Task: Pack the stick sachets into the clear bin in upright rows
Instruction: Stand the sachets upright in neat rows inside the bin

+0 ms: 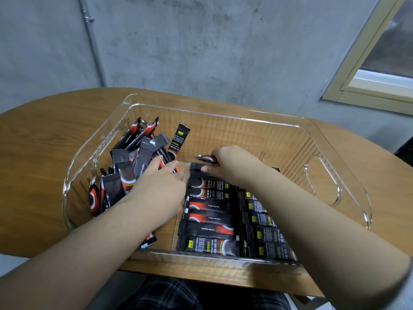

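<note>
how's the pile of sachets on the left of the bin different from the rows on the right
The left pile is a jumble: its sachets lean and stick up at mixed angles, while the right rows lie side by side, all aligned. The left pile leans against the clear bin's left wall; the right rows run from the near wall toward the middle. The left hand reaches into the pile; the right hand pinches one sachet above the rows. Both are the same black-and-red sachets.

Wooden table (44, 166) against grey concrete wall (201, 41), window frame (357, 81) right.
</note>
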Tool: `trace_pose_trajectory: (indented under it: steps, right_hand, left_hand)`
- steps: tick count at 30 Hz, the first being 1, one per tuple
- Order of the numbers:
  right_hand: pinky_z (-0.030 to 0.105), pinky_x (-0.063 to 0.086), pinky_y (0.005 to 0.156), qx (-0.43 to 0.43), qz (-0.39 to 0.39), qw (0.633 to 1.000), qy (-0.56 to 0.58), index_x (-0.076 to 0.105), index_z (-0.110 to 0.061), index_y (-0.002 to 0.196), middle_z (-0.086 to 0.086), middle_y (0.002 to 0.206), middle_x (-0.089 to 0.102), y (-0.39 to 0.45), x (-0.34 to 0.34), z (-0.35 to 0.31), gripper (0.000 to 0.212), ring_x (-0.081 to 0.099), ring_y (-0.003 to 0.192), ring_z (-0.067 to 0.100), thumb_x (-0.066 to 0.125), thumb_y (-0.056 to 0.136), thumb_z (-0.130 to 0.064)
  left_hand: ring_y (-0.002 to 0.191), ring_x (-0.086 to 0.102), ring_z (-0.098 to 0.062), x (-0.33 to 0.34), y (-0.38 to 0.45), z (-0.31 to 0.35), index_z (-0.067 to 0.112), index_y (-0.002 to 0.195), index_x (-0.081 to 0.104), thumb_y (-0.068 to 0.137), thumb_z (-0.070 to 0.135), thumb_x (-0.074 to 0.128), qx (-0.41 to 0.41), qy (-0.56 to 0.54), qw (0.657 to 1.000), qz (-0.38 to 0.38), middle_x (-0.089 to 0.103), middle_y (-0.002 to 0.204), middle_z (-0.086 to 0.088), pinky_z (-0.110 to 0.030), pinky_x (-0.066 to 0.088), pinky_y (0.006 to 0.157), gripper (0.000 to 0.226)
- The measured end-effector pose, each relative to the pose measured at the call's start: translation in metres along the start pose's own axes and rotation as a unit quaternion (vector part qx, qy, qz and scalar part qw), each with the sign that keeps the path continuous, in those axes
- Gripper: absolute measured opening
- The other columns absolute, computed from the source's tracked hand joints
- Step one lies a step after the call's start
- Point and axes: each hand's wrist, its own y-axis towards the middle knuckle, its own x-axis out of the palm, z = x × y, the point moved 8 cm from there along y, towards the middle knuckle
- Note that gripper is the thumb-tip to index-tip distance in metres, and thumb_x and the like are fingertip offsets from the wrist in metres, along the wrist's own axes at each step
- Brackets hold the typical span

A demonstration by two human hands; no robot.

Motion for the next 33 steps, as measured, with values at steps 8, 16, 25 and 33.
trace_pose_trajectory:
  steps: [8, 16, 25, 33]
  right_hand:
    - [0.034, 0.041, 0.090, -0.049, 0.044, 0.996, -0.062, 0.049, -0.009, 0.118, 0.006, 0.117, 0.052, 0.012, 0.007, -0.004, 0.054, 0.042, 0.111, 0.023, 0.062, 0.084, -0.049]
    - [0.031, 0.040, 0.074, -0.026, 0.033, 0.995, -0.096, 0.055, -0.010, 0.086, 0.003, 0.084, 0.052, 0.004, 0.000, 0.001, 0.034, 0.042, 0.090, 0.023, 0.063, 0.086, -0.042]
    - [0.026, 0.032, 0.049, 0.031, -0.002, 0.998, -0.053, 0.038, -0.012, 0.061, 0.001, 0.062, 0.042, 0.004, 0.003, -0.004, 0.034, 0.045, 0.069, 0.025, 0.064, 0.080, -0.023]
    - [0.030, 0.036, 0.071, -0.008, 0.053, 0.995, -0.089, 0.047, -0.010, 0.103, 0.008, 0.108, 0.052, 0.006, 0.001, -0.010, 0.019, 0.048, 0.103, 0.026, 0.056, 0.089, -0.015]
  left_hand:
    - [0.145, 0.014, -0.020, 0.006, 0.002, -0.004, 0.025, 0.124, 0.061, 0.095, 0.028, 0.044, -0.012, -0.004, 1.000, 0.002, 0.047, 0.143, 0.004, -0.049, 0.001, 0.112, 0.034]
    - [0.146, 0.013, -0.022, 0.007, 0.003, -0.004, 0.024, 0.129, 0.058, 0.095, 0.027, 0.044, -0.013, -0.001, 1.000, 0.002, 0.042, 0.148, 0.001, -0.051, 0.001, 0.114, 0.037]
    - [0.144, 0.016, -0.022, 0.006, 0.003, -0.005, 0.023, 0.124, 0.061, 0.094, 0.027, 0.044, -0.011, -0.007, 1.000, 0.013, 0.048, 0.141, 0.003, -0.049, 0.001, 0.113, 0.035]
    - [0.145, 0.014, -0.019, 0.007, 0.004, -0.004, 0.023, 0.122, 0.062, 0.093, 0.028, 0.045, -0.007, -0.015, 1.000, 0.018, 0.048, 0.141, 0.004, -0.048, 0.002, 0.113, 0.034]
